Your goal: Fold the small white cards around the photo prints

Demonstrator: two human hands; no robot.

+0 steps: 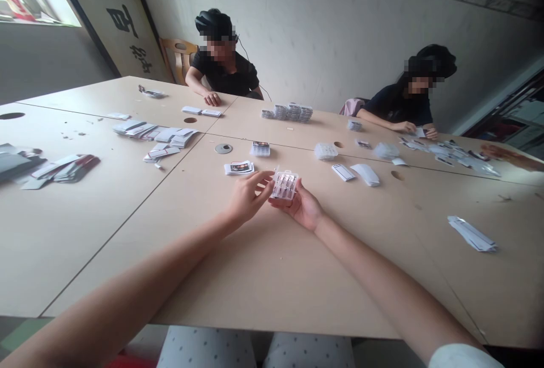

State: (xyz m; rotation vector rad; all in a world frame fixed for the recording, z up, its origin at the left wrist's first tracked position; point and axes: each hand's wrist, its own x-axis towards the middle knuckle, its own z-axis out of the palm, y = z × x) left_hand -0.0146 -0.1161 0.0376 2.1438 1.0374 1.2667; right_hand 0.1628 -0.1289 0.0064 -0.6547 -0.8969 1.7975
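A small clear plastic case [285, 185] with several slim dark-and-light pieces in a row inside is held above the table in front of me. My right hand [304, 204] supports it from below and along its right side, with the thumb on the edge. My left hand [250, 193] is at the case's left edge, its thumb and forefinger bent against it. Just beyond my left hand lies a stack of printed cards [239, 168]. Farther back stands a stack of clear cases [260, 148] with a dark printed top.
Folded white card pieces [155, 132] and more piles [68, 169] lie left. Stacked filled cases [293, 111] stand at the back. Clear cases [326, 151], white cards [365, 175] and a card bundle [471, 233] lie right. Two people [225, 67] [408, 96] sit across the table [255, 277].
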